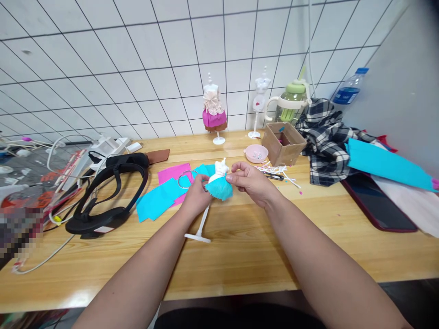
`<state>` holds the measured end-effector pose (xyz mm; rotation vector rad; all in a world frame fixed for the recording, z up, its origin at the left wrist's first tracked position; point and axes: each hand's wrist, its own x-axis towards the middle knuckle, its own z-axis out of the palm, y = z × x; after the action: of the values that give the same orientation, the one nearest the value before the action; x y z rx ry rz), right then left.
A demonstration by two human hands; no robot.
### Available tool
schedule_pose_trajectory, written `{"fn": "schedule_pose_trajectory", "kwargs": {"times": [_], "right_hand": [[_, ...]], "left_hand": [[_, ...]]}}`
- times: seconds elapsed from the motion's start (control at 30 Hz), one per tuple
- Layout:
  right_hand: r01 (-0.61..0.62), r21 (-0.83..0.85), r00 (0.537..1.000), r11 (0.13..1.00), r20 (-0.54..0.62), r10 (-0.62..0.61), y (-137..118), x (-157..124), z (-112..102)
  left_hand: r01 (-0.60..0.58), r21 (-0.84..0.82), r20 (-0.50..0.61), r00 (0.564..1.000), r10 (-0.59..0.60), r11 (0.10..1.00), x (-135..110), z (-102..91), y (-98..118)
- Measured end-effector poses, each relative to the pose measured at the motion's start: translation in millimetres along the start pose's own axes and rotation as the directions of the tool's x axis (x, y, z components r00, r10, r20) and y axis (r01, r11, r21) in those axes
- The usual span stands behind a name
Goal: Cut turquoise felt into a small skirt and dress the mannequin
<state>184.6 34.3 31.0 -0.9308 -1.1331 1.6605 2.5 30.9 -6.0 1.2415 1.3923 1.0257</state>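
Between my hands a small white doll mannequin (220, 168) on a stand leans over the table, its round base (197, 238) tilted. A blue crepe-paper skirt (220, 188) wraps its waist and flares out below. My left hand (199, 194) grips the mannequin from the left at the skirt, some fingers hidden behind it. With thumb and forefinger, my right hand (249, 182) pinches the skirt's upper right edge. Left of the hands lie blue paper pieces (160, 197) and pink paper (174, 172), with a thin ring (185, 172) over them.
Further back stand a dressed mannequin (214, 107), a bare one (259, 98), a pink dish (256, 154) and a cardboard box (284, 144). Paper scraps and a cutter (273, 176) lie nearby. A black headset (109, 192) is left; a phone (380, 203) and plaid cloth (324, 137) are right.
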Motion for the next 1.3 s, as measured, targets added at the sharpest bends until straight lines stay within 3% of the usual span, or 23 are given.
{"fn": "schedule_pose_trajectory", "kwargs": {"times": [0.07, 0.17, 0.33, 0.43, 0.67, 0.97, 1.3], "right_hand": [[-0.007, -0.013, 1.0, 1.0, 0.027, 0.007, -2, -2, 1], [-0.017, -0.038, 0.998, 0.999, 0.054, 0.019, -5, -5, 4], [0.078, -0.061, 0.997, 0.995, 0.013, -0.077, -6, -11, 14], [0.076, -0.117, 0.996, 0.99, 0.05, -0.071, -6, -15, 20], [0.13, -0.184, 0.991, 0.974, 0.027, -0.127, -3, -16, 21], [0.184, -0.146, 0.982, 0.972, 0.065, -0.176, -7, -15, 17], [0.149, -0.239, 0.989, 0.959, 0.035, -0.145, -6, -14, 13]], "left_hand": [[0.033, -0.179, 0.014, 0.999, -0.031, 0.983, -8, -2.7, 9], [0.048, -0.489, 0.105, 0.994, 0.004, 0.871, -17, -4.6, 25], [0.115, -0.655, 0.163, 0.987, -0.01, 0.747, -25, -4.0, 39], [0.11, -0.665, 0.176, 0.984, 0.013, 0.738, -29, -3.1, 42], [-0.006, -0.577, 0.171, 0.977, 0.128, 0.817, -32, -10.6, 43], [-0.034, -0.542, 0.148, 0.98, 0.135, 0.84, -30, -13.7, 43], [-0.038, -0.531, 0.143, 0.981, 0.133, 0.846, -32, -12.9, 45]]}}
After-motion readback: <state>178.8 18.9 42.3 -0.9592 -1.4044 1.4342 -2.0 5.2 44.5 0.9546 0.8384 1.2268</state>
